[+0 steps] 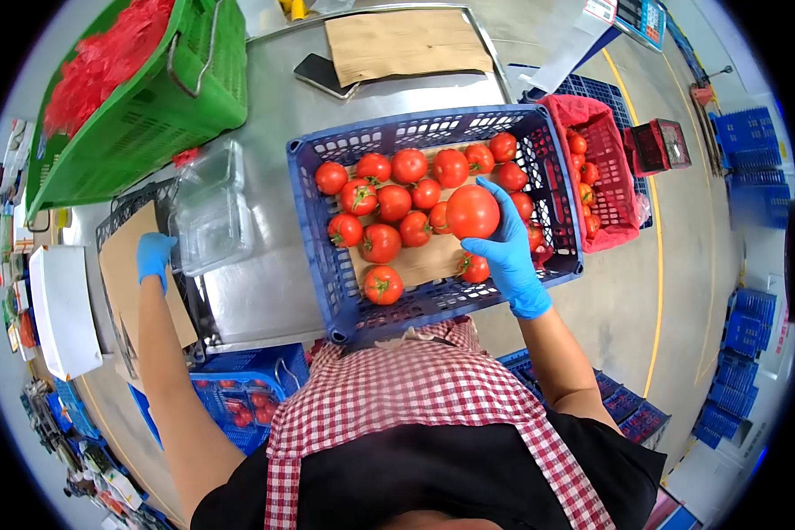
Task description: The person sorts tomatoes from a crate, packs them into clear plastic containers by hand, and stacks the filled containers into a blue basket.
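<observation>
No wording can be read; the small white rectangular label with red print (602, 10), beyond the far right corner of the dark-blue perforated plastic crate (558, 168), is too small to decipher.

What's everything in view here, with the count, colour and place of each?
Held tomato: one, red, over the blue crate
Other tomatoes: many, red, in that crate
Blue crate: one, blue, centre
Table: one, silver, under the crate
Phone: one, dark, beyond the crate
Cardboard: one sheet, brown, beside the phone; another, far left
Clear tubs: count unclear, see-through, left of the crate
Green basket: one, green, upper left
Red plastic: one heap, red, in that basket
Red crate: one, red, right, holding tomatoes
White box: one, white, far left
Background clutter: too small to count
Apron: one, red-white check, on the person
Hands: two, blue-gloved; right holding the tomato, left beside the tubs
</observation>
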{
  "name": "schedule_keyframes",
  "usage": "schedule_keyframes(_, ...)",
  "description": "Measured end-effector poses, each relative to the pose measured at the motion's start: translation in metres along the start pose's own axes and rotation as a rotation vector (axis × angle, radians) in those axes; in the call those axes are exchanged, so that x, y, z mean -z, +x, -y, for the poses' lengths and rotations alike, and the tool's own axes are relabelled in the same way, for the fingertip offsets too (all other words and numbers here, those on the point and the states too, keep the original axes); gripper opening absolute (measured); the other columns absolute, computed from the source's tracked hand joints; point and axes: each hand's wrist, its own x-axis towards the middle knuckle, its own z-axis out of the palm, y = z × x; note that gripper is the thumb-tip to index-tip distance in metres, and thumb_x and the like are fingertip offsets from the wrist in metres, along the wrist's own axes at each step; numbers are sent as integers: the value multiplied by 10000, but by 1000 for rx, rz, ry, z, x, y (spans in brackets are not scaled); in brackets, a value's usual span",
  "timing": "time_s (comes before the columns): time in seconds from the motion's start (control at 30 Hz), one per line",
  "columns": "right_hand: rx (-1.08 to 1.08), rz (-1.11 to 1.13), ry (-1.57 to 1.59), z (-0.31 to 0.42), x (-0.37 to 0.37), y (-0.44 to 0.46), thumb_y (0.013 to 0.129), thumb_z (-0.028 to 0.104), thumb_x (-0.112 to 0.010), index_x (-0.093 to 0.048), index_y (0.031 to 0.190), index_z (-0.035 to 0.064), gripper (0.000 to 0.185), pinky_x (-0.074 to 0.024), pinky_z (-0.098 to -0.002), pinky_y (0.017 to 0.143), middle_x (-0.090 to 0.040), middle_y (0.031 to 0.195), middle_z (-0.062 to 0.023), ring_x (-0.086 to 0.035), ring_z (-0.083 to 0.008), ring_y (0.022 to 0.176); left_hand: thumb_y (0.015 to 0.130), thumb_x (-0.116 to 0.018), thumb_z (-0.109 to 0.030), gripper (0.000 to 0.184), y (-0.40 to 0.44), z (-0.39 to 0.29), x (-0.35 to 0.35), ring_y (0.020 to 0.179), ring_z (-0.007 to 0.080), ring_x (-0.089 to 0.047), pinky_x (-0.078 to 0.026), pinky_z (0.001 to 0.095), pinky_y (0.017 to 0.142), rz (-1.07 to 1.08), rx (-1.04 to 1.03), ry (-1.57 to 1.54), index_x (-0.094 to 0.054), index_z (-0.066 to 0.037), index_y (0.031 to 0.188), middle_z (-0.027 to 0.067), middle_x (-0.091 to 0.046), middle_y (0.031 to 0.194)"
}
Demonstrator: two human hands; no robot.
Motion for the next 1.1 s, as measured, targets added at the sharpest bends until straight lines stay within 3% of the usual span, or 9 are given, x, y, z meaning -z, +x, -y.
schedule_keyframes(0.03, -5, -2, -14, -4, 0, -1, 622, -54, -747, -368, 1361, 51, 837, -424, -333, 998, -441, 1316, -92, -481, -212, 1190, 697, -656, -227, 255, -13, -17, 11, 617, 298, -650, -474, 427, 576, -43, -34, 85, -664, 25, 659, 192, -633, 637)
schedule_keyframes(0.07, 0, -9, -40, -5, -1, -2, 622, -55, -744, -370, 1359, 50, 832, -424, -333, 997, -445, 1311, -93, -488, -213, 1182, 671, -685, -234, 294, -3, -9, 4, 691, 325, -661, -484, 439, 614, 28, 104, 61, -665, 51, 742, 222, -647, 705)
schedule_keyframes(0.13, 11, -18, -86, -8, -1, -3, 633, -46, -737, -377, 1352, 46, 810, -425, -337, 991, -450, 1307, -98, -500, -213, 1168, 608, -717, -241, 492, -3, -12, -4, 874, 414, -640, -497, 454, 708, -49, 176, 29, -615, 131, 912, 320, -627, 889)
schedule_keyframes(0.17, 15, -28, -103, -10, -2, -5, 646, -32, -732, -378, 1350, 47, 792, -427, -338, 986, -451, 1307, -101, -499, -213, 1169, 625, -694, -239, 462, -11, -23, -2, 884, 406, -643, -499, 450, 714, -46, 206, -46, -625, 121, 907, 320, -627, 893)
schedule_keyframes(0.3, 69, -107, -130, -6, 4, -7, 646, -2, -740, -383, 1352, 55, 792, -433, -338, 981, -469, 1289, -105, -506, -217, 1160, 665, -653, -228, 408, 27, 4, -18, 775, 359, -666, -508, 430, 673, 115, 218, 54, -626, 118, 881, 298, -632, 803)
schedule_keyframes(0.33, 77, -130, -136, -4, 5, -8, 646, 0, -740, -383, 1353, 55, 793, -434, -337, 980, -474, 1283, -105, -508, -217, 1157, 682, -654, -184, 295, 32, 7, -19, 613, 296, -643, -501, 392, 560, 161, 236, 12, -641, 90, 790, 224, -633, 695)
schedule_keyframes(0.47, 73, -173, -118, -5, 12, -15, 655, -4, -729, -385, 1355, 56, 783, -437, -339, 978, -493, 1256, -104, -516, -215, 1143, 715, -675, -121, 126, 17, -11, 8, 499, 175, -556, -461, 279, 464, 323, 392, -356, -609, -45, 638, 61, -568, 583)
schedule_keyframes(0.77, 14, -207, -51, -25, 15, -24, 673, -28, -716, -373, 1364, 47, 775, -435, -340, 978, -472, 1289, -100, -502, -212, 1162, 733, -688, -110, 118, 16, -16, 17, 568, 192, -618, -544, 320, 544, 421, 389, -375, -672, -15, 801, 97, -645, 702)
schedule_keyframes(1.1, 66, -245, -130, -29, 4, -21, 695, -35, -642, -417, 1329, 29, 675, -425, -323, 962, -485, 1255, -104, -516, -204, 1119, 723, -630, -74, 90, 34, 16, 2, 560, 164, -603, -490, 309, 492, 299, 150, -355, -648, 4, 682, 92, -641, 654)
